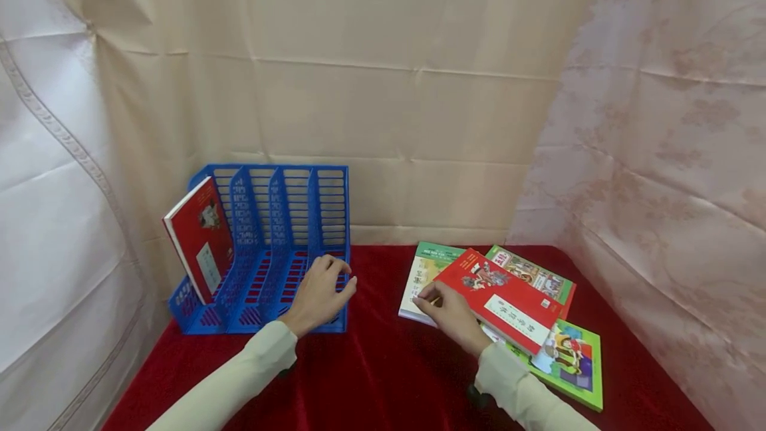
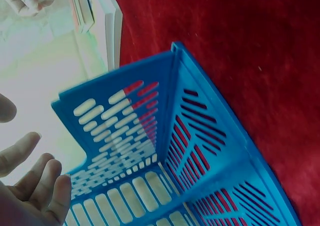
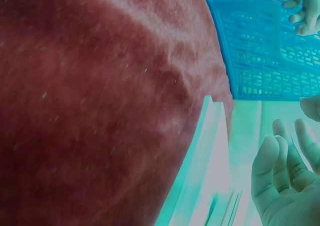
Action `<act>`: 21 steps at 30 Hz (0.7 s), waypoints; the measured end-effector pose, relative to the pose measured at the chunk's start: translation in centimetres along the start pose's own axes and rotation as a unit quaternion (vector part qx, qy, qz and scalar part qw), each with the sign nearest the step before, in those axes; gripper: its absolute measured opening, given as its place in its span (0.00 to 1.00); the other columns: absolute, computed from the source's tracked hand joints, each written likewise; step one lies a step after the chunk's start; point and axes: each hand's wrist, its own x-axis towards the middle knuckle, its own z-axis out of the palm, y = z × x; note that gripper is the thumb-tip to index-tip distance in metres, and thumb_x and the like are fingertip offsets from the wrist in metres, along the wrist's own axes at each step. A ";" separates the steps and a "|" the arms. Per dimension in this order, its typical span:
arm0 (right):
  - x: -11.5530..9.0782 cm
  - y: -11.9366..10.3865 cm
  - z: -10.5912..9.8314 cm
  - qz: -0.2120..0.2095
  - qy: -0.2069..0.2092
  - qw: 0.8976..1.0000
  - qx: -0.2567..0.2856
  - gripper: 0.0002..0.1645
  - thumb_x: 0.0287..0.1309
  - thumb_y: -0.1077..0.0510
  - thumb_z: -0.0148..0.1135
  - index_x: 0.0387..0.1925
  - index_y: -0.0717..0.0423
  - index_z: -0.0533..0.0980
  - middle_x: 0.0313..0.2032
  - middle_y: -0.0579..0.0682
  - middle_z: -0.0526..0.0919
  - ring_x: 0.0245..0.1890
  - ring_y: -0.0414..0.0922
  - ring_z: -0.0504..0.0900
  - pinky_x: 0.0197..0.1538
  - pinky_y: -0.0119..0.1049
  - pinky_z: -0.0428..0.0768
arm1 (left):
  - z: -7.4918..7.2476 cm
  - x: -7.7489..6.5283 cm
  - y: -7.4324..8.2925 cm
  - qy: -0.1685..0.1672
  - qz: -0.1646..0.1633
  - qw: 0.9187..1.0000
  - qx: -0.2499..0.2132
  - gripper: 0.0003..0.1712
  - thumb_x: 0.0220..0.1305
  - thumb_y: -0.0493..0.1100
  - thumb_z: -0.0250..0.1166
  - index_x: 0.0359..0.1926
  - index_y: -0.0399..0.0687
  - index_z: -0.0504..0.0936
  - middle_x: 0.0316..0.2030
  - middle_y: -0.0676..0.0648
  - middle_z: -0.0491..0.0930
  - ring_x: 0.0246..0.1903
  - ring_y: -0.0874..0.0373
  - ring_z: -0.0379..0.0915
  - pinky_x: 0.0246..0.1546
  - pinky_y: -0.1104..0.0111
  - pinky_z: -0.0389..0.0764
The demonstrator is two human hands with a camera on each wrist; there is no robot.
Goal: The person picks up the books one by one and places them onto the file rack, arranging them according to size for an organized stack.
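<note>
My left hand (image 1: 320, 292) hovers at the right end of a blue file rack (image 1: 242, 208), its fingers loosely bent and holding nothing. A red book (image 1: 199, 235) leans in the rack's leftmost slot. Over the near left side of a heap of books is my right hand (image 1: 453, 319), also bare, with relaxed fingers. Topmost in the heap lies a red book (image 1: 505, 294) with a white title panel. Beneath it show a green-and-white book (image 1: 417, 278), a bright green picture book (image 1: 589, 378) and another illustrated book (image 1: 553, 283). Whether the right fingers touch a cover cannot be told.
Dark red velvet cloth (image 1: 377, 364) covers the table, with a stretch of it between rack and books. A beige curtain (image 1: 383, 112) hangs behind, and pale curtains (image 1: 688, 171) close in the sides. The rack's other slots hold no books.
</note>
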 end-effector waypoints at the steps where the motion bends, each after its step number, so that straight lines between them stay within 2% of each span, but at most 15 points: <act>1: 0.0 0.0 -0.2 0.001 0.001 1.000 -0.001 0.12 0.65 0.48 0.70 0.40 0.50 0.79 0.36 0.45 0.82 0.36 0.44 0.78 0.35 0.37 0.78 | 0.1 0.0 0.1 0.002 0.003 1.000 -0.001 0.12 0.70 0.50 0.64 0.44 0.47 0.84 0.44 0.48 0.78 0.43 0.54 0.70 0.41 0.60 0.75; 4: -0.2 0.2 -0.7 0.018 0.006 1.000 0.001 0.11 0.66 0.48 0.70 0.40 0.49 0.79 0.38 0.45 0.82 0.39 0.44 0.78 0.41 0.37 0.76 | 0.7 0.1 0.6 0.009 0.021 1.000 0.002 0.11 0.69 0.49 0.65 0.43 0.47 0.84 0.43 0.49 0.79 0.43 0.53 0.72 0.43 0.59 0.77; 6: -0.2 0.3 -1.1 0.028 0.011 1.000 0.009 0.11 0.66 0.49 0.69 0.40 0.50 0.78 0.40 0.47 0.83 0.40 0.44 0.77 0.41 0.37 0.76 | 1.2 0.1 1.0 0.012 0.032 0.999 0.004 0.10 0.68 0.48 0.66 0.42 0.48 0.84 0.43 0.51 0.79 0.45 0.53 0.74 0.45 0.58 0.78; 12: -0.6 1.1 -1.7 0.041 0.025 0.999 0.017 0.10 0.67 0.51 0.69 0.38 0.51 0.78 0.53 0.54 0.84 0.37 0.45 0.77 0.32 0.36 0.77 | 2.4 -0.1 1.9 0.012 0.054 0.998 0.000 0.08 0.68 0.47 0.66 0.42 0.49 0.83 0.42 0.51 0.80 0.44 0.56 0.74 0.43 0.60 0.77; 16: -0.7 1.4 -2.3 0.045 0.024 0.999 0.009 0.12 0.67 0.48 0.69 0.39 0.51 0.78 0.45 0.51 0.85 0.37 0.45 0.77 0.32 0.37 0.77 | 2.6 0.2 2.5 0.005 0.063 0.998 -0.003 0.08 0.68 0.47 0.65 0.42 0.48 0.84 0.41 0.50 0.80 0.43 0.57 0.72 0.42 0.62 0.77; 21: -0.8 1.6 -3.0 0.056 0.022 0.998 0.005 0.14 0.66 0.45 0.69 0.40 0.50 0.79 0.39 0.47 0.81 0.36 0.46 0.77 0.30 0.38 0.78 | 2.5 0.4 3.1 -0.019 0.052 0.998 0.005 0.08 0.70 0.48 0.64 0.43 0.50 0.83 0.40 0.53 0.80 0.41 0.60 0.70 0.42 0.64 0.75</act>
